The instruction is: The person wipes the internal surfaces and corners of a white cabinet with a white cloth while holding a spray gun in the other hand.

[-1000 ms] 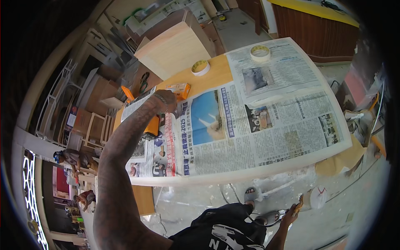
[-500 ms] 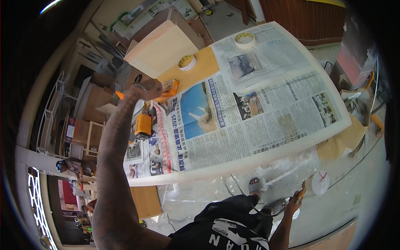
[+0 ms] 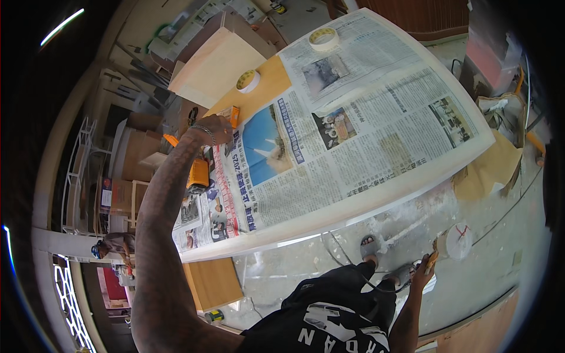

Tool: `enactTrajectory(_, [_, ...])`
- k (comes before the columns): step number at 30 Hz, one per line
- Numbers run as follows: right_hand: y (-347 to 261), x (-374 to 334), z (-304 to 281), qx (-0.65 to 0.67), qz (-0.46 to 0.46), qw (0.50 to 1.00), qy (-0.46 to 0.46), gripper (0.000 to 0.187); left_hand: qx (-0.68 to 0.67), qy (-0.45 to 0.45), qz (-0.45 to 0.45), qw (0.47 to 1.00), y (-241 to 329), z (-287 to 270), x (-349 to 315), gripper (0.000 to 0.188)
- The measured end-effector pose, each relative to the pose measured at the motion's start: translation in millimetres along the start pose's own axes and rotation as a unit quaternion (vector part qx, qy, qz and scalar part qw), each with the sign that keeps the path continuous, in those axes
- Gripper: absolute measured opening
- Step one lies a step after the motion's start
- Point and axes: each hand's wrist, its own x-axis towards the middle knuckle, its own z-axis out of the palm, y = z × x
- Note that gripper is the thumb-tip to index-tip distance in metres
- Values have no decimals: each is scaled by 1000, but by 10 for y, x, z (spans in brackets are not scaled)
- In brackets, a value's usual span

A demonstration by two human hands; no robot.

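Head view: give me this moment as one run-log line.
left hand: beside orange box, contact unclear | right hand: holding orange-brown object, kind unclear | white tape rolls: one on newspaper, one on bare tan tabletop

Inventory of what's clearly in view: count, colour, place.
table: one, tan, centre
newspaper sheets: several, grey-white, on table
tape rolls: two, white-and-yellow, table's far side
small box: one, orange, beside left hand
tool: one, orange-and-black, beside left forearm
wooden box: one, pale, beyond table
round container: one, white, floor, right
co-worker: one, blue headwear, background left
sandals: two, grey, on feet
left hand: one, above table's left part
right hand: one, lower right, holding orange-brown item
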Motion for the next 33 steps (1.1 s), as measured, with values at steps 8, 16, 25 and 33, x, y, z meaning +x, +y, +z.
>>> enactTrajectory(8, [139, 46, -50, 26, 29, 999, 30, 26, 9, -63, -75, 995, 40, 84, 5, 39])
enactTrajectory(16, [264, 111, -106, -13, -43, 999, 16, 26, 21, -23, -83, 996, -155, 478, 388, 49])
enactTrajectory(25, [137, 78, -108, -36, -61, 997, 31, 24, 30, 13, -82, 996, -296, 513, 410, 33])
enactTrajectory(33, [-101, 68, -95, -8, 36, 999, 37, 29, -151, 177, -133, 963, -806, 532, -168, 29])
